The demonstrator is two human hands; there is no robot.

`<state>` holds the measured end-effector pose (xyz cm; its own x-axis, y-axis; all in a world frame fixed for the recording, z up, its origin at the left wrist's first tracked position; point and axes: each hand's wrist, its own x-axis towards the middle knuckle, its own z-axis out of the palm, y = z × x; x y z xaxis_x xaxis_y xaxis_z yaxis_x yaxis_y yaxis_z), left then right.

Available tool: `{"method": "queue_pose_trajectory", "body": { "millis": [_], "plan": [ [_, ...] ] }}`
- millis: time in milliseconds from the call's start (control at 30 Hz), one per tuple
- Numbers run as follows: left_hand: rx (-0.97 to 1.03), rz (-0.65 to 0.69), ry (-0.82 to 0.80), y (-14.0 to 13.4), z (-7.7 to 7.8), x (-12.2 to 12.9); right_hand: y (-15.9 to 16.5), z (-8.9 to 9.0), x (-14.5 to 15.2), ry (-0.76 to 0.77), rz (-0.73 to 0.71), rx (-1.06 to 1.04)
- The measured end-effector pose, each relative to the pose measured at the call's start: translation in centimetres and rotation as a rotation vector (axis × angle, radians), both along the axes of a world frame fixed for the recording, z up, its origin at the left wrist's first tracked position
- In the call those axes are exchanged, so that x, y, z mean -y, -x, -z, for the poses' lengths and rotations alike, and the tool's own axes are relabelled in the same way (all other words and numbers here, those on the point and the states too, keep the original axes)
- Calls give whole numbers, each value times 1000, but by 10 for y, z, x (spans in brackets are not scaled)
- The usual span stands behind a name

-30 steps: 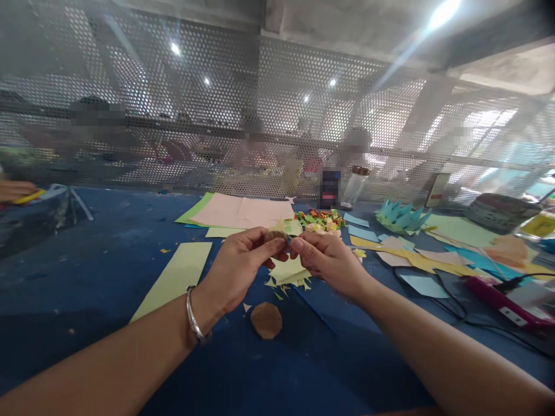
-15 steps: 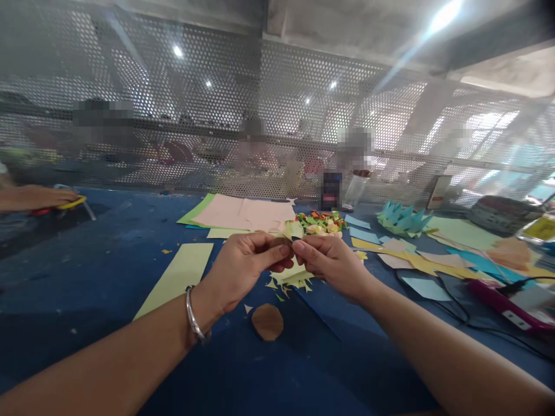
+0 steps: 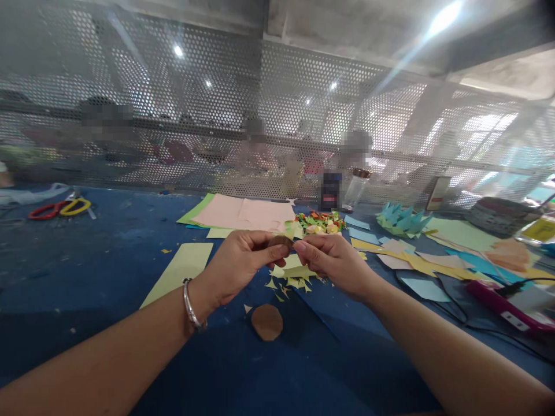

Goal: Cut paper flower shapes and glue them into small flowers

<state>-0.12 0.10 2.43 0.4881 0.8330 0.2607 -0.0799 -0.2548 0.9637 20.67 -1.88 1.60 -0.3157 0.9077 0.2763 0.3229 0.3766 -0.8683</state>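
Note:
My left hand (image 3: 251, 257) is closed, pinching a small brown piece (image 3: 284, 242) between thumb and fingers. The fingers cover most of it, so I cannot tell its full shape or material. My right hand (image 3: 327, 257) is closed too, its thumb and forefinger pinching the near edge of the same piece. Below both hands lies a brown roundish flat piece (image 3: 267, 323) on the blue table (image 3: 295, 370). Pale yellow-green paper scraps (image 3: 297, 280) with pointed edges lie just under and beyond my fingers. A thin blue stick (image 3: 318, 315) slants beside them.
Pink sheets (image 3: 243, 214) and a pale green strip (image 3: 184, 268) lie left. Coloured scraps (image 3: 321, 222), a phone (image 3: 330, 192) and a glass bottle (image 3: 356, 190) stand beyond. Right are a blue folded-paper piece (image 3: 403, 219) and a purple power strip (image 3: 507, 309); scissors (image 3: 60, 208) lie far left.
Another person's hand at the far left has withdrawn, leaving the red and yellow scissors uncovered. My hands have barely shifted, and the brown piece between them shows at a slightly different angle.

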Motion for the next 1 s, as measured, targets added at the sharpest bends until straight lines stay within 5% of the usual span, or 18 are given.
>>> {"method": "queue_pose_trajectory", "body": {
  "millis": [1000],
  "plan": [
    [-86,163,34,6,-2,-11,-5,-6,-2,-124,2,216]
  ]
}}
